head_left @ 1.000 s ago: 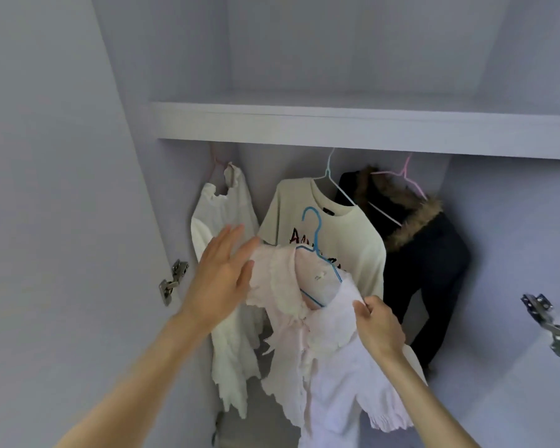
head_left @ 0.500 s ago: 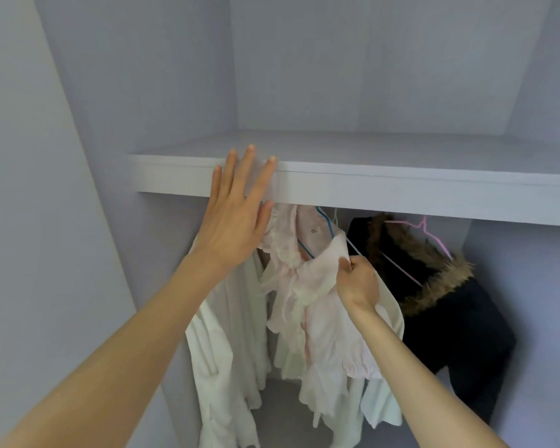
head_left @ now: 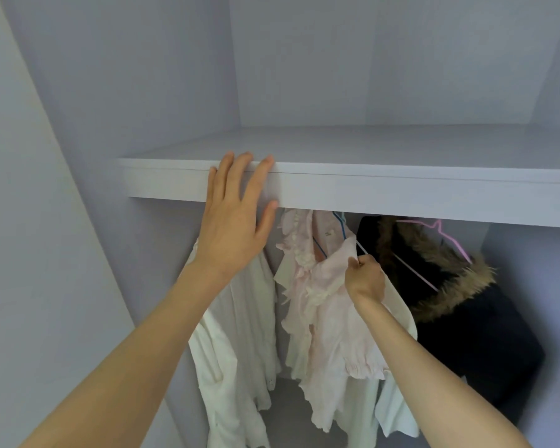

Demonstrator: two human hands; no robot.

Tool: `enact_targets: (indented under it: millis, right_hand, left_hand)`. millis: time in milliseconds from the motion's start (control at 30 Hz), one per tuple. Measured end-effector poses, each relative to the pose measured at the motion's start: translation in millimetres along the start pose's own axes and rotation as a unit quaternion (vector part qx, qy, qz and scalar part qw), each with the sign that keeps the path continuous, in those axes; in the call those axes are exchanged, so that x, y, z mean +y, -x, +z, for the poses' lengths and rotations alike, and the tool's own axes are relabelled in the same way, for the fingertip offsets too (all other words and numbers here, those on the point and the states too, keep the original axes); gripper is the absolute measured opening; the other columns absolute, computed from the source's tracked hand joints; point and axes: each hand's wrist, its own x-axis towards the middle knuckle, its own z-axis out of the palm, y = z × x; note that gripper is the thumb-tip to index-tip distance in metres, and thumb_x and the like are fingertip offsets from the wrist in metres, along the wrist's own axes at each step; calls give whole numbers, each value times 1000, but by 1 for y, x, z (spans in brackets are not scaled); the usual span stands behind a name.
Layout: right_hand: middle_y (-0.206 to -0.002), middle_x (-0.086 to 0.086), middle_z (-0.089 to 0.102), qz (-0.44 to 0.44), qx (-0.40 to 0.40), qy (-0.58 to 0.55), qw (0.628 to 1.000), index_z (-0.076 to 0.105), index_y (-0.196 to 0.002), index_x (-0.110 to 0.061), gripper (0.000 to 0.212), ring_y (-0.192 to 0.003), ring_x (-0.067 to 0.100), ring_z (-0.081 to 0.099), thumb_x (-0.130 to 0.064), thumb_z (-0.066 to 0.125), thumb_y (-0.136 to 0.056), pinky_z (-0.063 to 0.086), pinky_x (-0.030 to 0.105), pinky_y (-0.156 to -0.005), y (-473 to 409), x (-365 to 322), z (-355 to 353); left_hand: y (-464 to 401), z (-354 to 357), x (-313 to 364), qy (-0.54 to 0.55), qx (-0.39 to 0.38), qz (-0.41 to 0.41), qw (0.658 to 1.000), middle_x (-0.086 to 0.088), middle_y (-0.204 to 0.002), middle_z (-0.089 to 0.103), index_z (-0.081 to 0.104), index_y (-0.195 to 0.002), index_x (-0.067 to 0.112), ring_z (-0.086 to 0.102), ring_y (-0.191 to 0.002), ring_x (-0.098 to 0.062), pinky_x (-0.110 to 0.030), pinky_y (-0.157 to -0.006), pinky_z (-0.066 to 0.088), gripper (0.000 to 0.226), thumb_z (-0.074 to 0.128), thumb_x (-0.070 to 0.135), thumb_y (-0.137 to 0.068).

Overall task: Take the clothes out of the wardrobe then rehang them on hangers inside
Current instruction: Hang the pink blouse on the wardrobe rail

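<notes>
Reaching up into the pale lilac wardrobe, the person's left hand lies flat against the front edge of the white wooden shelf, fingers straight and slightly spread, fingertips hooked just over the shelf's top edge and the thumb lying along its face. It holds nothing.

Lower and to the right, the right hand is curled into a pinch on the shoulder of a pale pink frilled blouse, thumb and fingers closed on the fabric near the collar. That blouse sits on a thin blue wire hanger, whose neck runs up behind the shelf edge; the hook and whatever it hangs from are hidden by the shelf, so I cannot tell whether it is on a rail.

Left of the blouse, partly behind the left wrist, hangs a white ruffled dress, its hem trailing toward the wardrobe floor. Behind the pink blouse a cream garment shows at the right edge and below the sleeve. Further right hangs a black hooded coat with a brown fur trim, on a pink wire hanger that rises in front of the hood. The coat's dark body sags into the wardrobe's right corner.
</notes>
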Motion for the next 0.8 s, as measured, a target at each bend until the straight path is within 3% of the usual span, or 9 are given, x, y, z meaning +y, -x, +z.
enact_targets:
  millis: [133,533,700,800]
  right_hand:
    - [-111,16,62,21,-29,26,999,59,-111,-3,27,-103,33,57,-21,44,-97,39,30,-69,-14,-6,-6]
    - [-114,20,59,-35,-41,93,994,53,-111,-1,25,-107,37,53,-18,39,-99,34,31,-71,-3,19,-28]
    - [-121,18,49,-114,-62,133,983,47,-117,-2,24,-104,35,53,-16,45,-96,40,33,-74,3,21,-38]
    - [-129,16,46,-202,-39,206,957,44,-129,-4,39,-113,33,48,-20,50,-94,43,41,-89,5,23,-43]
  left_hand:
    - [0,0,0,7,7,0,1000,-15,-140,37,35,-140,14,22,-136,-34,-52,-110,24,50,44,31,-94]
    - [1,4,4,-1,23,-23,999,-17,-139,37,36,-138,12,24,-135,-36,-52,-109,27,50,47,28,-92]
    - [9,4,6,-36,-4,-37,999,-15,-151,23,24,-145,17,10,-141,-34,-52,-114,13,59,47,29,-92]
    - [31,8,10,-41,-22,-62,997,-12,-155,9,17,-147,23,1,-143,-31,-49,-114,6,59,40,32,-94]
